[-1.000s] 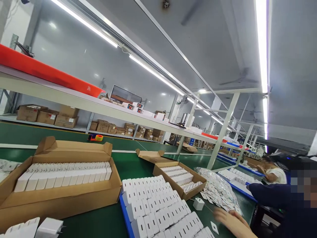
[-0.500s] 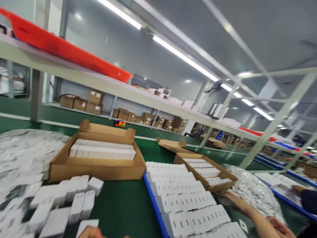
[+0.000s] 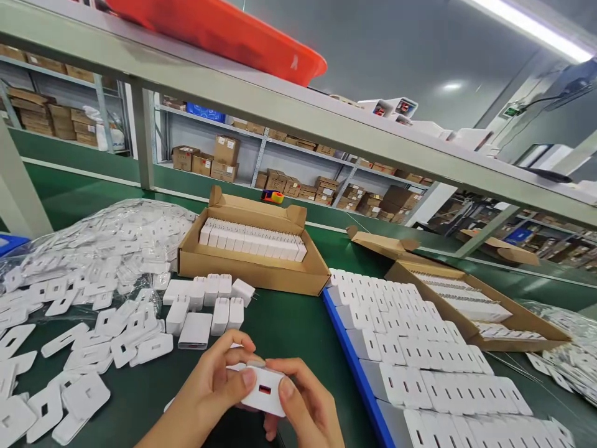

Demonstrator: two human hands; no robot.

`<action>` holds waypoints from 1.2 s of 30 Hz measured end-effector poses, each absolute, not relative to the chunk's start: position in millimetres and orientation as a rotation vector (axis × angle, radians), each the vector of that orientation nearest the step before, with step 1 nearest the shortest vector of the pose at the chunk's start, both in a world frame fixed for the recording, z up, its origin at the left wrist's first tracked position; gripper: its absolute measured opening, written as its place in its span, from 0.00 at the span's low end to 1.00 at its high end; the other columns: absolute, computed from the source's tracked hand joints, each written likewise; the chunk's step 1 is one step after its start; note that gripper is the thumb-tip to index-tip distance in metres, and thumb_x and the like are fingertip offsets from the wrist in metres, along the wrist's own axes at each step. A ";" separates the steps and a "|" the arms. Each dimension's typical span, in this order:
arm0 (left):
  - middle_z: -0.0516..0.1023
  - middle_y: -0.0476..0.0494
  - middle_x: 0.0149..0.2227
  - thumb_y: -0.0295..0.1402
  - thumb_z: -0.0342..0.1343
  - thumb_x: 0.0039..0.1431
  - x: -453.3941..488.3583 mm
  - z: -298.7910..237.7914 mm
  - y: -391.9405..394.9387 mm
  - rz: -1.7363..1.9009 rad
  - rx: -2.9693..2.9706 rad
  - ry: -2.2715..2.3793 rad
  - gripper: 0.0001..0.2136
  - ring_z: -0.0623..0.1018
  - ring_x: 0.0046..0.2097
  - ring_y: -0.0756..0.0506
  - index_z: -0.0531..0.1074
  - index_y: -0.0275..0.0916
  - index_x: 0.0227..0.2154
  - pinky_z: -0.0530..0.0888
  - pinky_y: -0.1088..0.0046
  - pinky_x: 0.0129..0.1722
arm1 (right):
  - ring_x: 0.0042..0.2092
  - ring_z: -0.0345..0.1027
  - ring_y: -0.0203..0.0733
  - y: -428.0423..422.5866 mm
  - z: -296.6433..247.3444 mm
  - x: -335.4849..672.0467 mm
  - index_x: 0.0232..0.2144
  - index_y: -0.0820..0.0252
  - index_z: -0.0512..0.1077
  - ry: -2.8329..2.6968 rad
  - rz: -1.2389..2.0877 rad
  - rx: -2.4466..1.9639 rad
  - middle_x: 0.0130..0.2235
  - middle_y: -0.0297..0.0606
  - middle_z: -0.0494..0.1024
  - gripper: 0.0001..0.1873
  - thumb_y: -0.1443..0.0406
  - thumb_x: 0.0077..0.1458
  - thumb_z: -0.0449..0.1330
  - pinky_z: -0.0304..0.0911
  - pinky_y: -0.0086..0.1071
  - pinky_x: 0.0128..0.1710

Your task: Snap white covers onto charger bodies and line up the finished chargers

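Observation:
Both my hands hold one white charger block [image 3: 264, 388] with a small red-lit port, low in the middle of the view. My left hand [image 3: 212, 389] wraps it from the left with the thumb on its face. From the right, my right hand [image 3: 302, 407] pinches it. Just beyond lie loose white chargers [image 3: 205, 305] on the green belt [image 3: 289, 323]. White die-cut label pieces [image 3: 84, 348] are scattered at the left.
An open cardboard box [image 3: 254, 274] with a row of chargers stands ahead. A blue tray [image 3: 349, 361] packed with chargers runs along the right, a second box [image 3: 476, 305] behind it. A clear bag of labels [image 3: 102, 242] lies left. An orange bin [image 3: 224, 31] sits on the shelf above.
The view has swung down and to the left, away from the neighbouring worker. My two hands have come into view, closed on a charger.

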State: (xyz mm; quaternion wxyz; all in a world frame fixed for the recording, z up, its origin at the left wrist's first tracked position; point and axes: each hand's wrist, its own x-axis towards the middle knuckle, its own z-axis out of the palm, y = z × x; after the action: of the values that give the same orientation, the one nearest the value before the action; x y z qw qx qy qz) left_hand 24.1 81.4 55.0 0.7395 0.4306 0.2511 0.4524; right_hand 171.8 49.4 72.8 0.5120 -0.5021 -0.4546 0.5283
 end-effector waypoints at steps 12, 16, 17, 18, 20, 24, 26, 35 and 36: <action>0.75 0.51 0.29 0.56 0.63 0.47 23.2 55.4 83.5 0.928 0.889 0.698 0.26 0.76 0.30 0.51 0.60 0.39 0.33 0.74 0.76 0.31 | 0.19 0.58 0.28 59.0 63.7 171.7 0.32 0.64 0.71 -1.186 1.374 -1.267 0.20 0.29 0.65 0.31 0.40 0.51 0.58 0.57 0.22 0.19; 0.74 0.51 0.32 0.52 0.63 0.50 23.4 56.0 82.6 1.042 0.929 0.635 0.23 0.75 0.31 0.52 0.62 0.40 0.33 0.71 0.77 0.31 | 0.32 0.72 0.36 58.7 67.4 182.4 0.41 0.58 0.75 -1.488 0.997 -1.269 0.34 0.39 0.76 0.22 0.47 0.58 0.56 0.68 0.25 0.30; 0.74 0.52 0.32 0.51 0.63 0.51 23.2 56.1 82.6 1.069 0.948 0.631 0.21 0.74 0.31 0.52 0.62 0.40 0.33 0.70 0.78 0.31 | 0.40 0.73 0.39 58.8 69.4 186.3 0.45 0.54 0.74 -1.641 0.794 -1.240 0.42 0.41 0.76 0.19 0.51 0.58 0.59 0.70 0.26 0.36; 0.74 0.52 0.33 0.50 0.63 0.52 22.9 56.1 82.6 1.087 0.972 0.635 0.20 0.74 0.31 0.53 0.63 0.40 0.34 0.69 0.79 0.31 | 0.46 0.72 0.41 58.9 71.9 190.0 0.49 0.51 0.72 -1.801 0.589 -1.183 0.49 0.42 0.74 0.18 0.55 0.57 0.61 0.70 0.27 0.42; 0.73 0.51 0.32 0.49 0.62 0.54 21.9 55.5 82.7 1.077 1.026 0.650 0.19 0.73 0.31 0.53 0.66 0.40 0.34 0.67 0.80 0.30 | 0.50 0.70 0.41 58.6 77.7 195.2 0.52 0.50 0.69 -2.043 0.286 -1.028 0.53 0.40 0.72 0.22 0.65 0.55 0.64 0.69 0.28 0.48; 0.77 0.47 0.33 0.48 0.65 0.50 20.4 54.8 81.8 0.988 1.075 0.557 0.23 0.76 0.36 0.48 0.70 0.39 0.42 0.70 0.76 0.36 | 0.45 0.71 0.37 54.5 89.6 193.4 0.49 0.55 0.70 -2.067 0.147 -0.987 0.43 0.37 0.77 0.18 0.73 0.56 0.60 0.70 0.26 0.44; 0.77 0.45 0.37 0.43 0.68 0.46 20.6 56.7 80.4 0.936 1.105 0.578 0.25 0.77 0.38 0.45 0.69 0.40 0.46 0.72 0.72 0.39 | 0.43 0.72 0.37 52.0 94.1 189.0 0.47 0.55 0.71 -1.994 0.155 -1.049 0.42 0.37 0.77 0.16 0.72 0.57 0.60 0.71 0.26 0.41; 0.67 0.49 0.33 0.32 0.60 0.56 16.7 68.3 77.6 0.882 1.664 0.767 0.05 0.69 0.35 0.47 0.75 0.41 0.36 0.67 0.75 0.33 | 0.42 0.71 0.36 46.0 95.7 183.0 0.45 0.58 0.72 -1.963 0.249 -0.920 0.41 0.38 0.78 0.14 0.72 0.56 0.62 0.70 0.27 0.42; 0.66 0.49 0.34 0.32 0.59 0.57 15.8 69.2 77.2 0.887 1.690 0.760 0.05 0.70 0.36 0.47 0.74 0.41 0.36 0.67 0.74 0.35 | 0.42 0.71 0.36 45.1 95.4 183.2 0.45 0.59 0.72 -1.974 0.247 -0.913 0.41 0.38 0.78 0.14 0.72 0.56 0.62 0.70 0.27 0.42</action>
State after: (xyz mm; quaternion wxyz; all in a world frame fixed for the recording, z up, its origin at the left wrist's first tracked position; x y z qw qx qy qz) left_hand 15.8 77.2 69.2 0.5170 0.7042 0.3165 0.3697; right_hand 183.2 45.1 95.4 0.4586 -0.3708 -0.8013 0.1004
